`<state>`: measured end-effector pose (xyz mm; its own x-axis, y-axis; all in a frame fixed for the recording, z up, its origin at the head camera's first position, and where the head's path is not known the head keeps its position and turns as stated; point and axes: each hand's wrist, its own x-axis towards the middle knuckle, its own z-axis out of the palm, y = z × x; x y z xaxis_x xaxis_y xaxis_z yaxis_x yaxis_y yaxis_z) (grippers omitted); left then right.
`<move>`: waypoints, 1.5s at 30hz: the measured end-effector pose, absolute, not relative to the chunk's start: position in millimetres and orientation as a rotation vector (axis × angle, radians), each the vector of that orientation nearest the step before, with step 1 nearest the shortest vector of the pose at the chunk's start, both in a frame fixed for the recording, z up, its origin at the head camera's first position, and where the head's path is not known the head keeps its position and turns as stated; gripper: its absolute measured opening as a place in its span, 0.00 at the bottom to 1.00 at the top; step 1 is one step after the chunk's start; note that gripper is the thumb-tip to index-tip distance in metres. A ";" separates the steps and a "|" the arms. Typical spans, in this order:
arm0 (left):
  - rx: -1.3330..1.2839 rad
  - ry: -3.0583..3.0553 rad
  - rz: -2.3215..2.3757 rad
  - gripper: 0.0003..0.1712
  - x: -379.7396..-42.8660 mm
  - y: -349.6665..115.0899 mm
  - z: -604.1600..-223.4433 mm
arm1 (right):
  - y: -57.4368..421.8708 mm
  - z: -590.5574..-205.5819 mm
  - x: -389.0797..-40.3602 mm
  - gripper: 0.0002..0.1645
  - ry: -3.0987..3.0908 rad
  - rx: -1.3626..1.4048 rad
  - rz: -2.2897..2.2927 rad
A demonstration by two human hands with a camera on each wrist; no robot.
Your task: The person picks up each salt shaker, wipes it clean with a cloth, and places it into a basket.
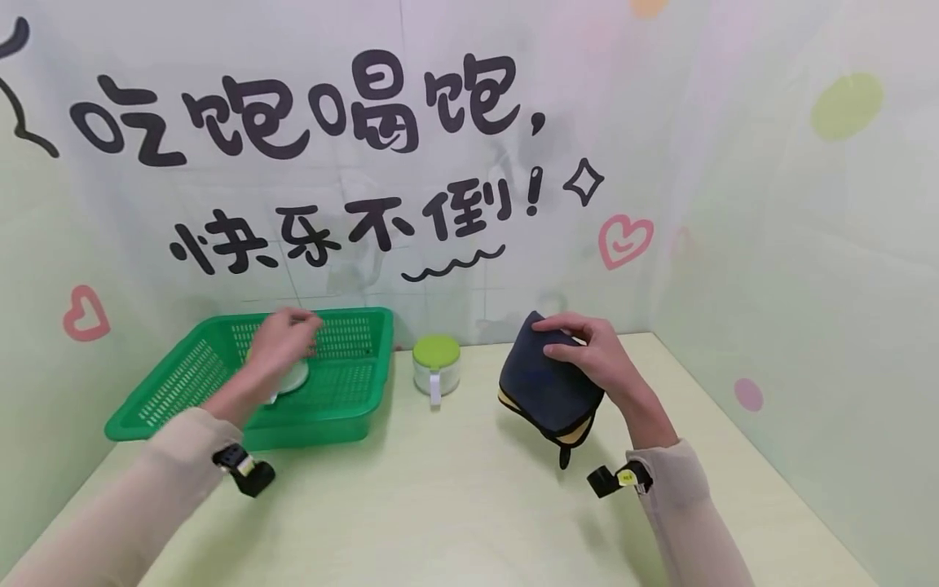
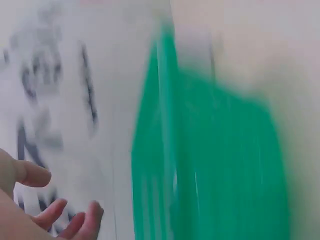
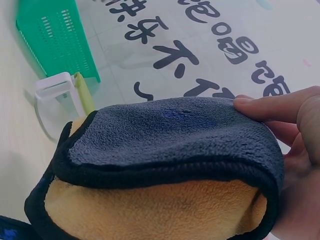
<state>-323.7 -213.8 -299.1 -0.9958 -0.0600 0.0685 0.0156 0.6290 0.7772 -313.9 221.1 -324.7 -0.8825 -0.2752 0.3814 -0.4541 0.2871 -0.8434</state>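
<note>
My right hand (image 1: 590, 350) grips a folded towel (image 1: 550, 379) by its upper right edge. The towel is dark blue-grey outside and tan inside, with black trim and a small black loop at its lower corner; in the right wrist view its folded layers (image 3: 165, 135) show between thumb and fingers. Over the green plastic basket (image 1: 330, 424) is my left hand (image 1: 289, 346), its fingers loosely bent with nothing between them. The left wrist view shows those fingers (image 2: 92, 220) apart, beside the blurred basket. Inside the basket lies a white object (image 1: 295, 377), partly hidden by the left hand and forearm.
A clear cup with a green lid and white handle (image 1: 436, 364) stands between basket and towel, near the back edge of the pale table (image 1: 440, 505). Behind the table hangs a white backdrop (image 1: 455, 302) with black lettering; a pale side wall (image 1: 807, 326) rises on the right.
</note>
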 end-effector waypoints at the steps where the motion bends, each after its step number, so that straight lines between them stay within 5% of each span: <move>1: 0.005 -2.734 -1.419 0.31 -318.5 -198.2 -299.4 | 221.3 -323.9 -313.5 0.17 -2.382 0.683 1.645; 6: -0.076 -2.604 -1.945 0.24 -302.7 -130.4 -321.0 | 221.7 -322.6 -312.7 0.18 -2.371 0.698 1.636; 13: 0.237 -2.459 -2.212 0.32 -303.4 -75.7 -380.3 | 220.4 -324.1 -309.7 0.17 -2.358 0.678 1.633; 21: 0.362 -2.350 -2.327 0.30 -317.4 -64.8 -420.5 | 217.2 -330.7 -304.8 0.17 -2.392 0.659 1.607; 45: 0.357 -2.358 -2.229 0.18 -345.4 -59.5 -428.2 | 216.4 -334.1 -306.2 0.13 -2.396 0.712 1.549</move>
<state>-345.4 -59.5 -428.2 -0.9686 -0.0734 -0.2377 -0.2414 0.0471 0.9693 -306.2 216.4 -334.1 -0.8637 -0.2858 0.4151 -0.4959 0.3347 -0.8013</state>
